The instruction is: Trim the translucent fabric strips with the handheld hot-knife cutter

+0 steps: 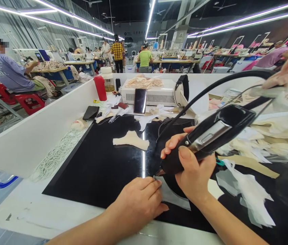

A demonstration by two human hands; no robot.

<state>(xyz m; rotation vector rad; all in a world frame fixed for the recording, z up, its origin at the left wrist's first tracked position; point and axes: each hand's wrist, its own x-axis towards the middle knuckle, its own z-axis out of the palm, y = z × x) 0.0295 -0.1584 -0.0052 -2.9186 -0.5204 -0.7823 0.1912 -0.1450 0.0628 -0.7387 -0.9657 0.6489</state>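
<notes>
My right hand (197,170) is wrapped around a black corded handheld tool (207,131) with a silver panel. The tool slants down to the left, its narrow tip close to the fingertips of my left hand (141,197). Those fingers are curled together and press on the upper left edge of a sheer grey fabric piece (175,195) lying on the black mat (92,173). Whether the tip touches the fabric, I cannot tell. Farther back on the mat rests a cream fabric cutout (131,140).
A vented white box (149,92) stands behind the mat, with a phone (140,101) against it. Left are a red bottle (100,87) and tangled pale cords (59,154). Fabric scraps (251,190) lie right. The tool's thick cable (210,86) arches overhead. People sit at sewing tables beyond.
</notes>
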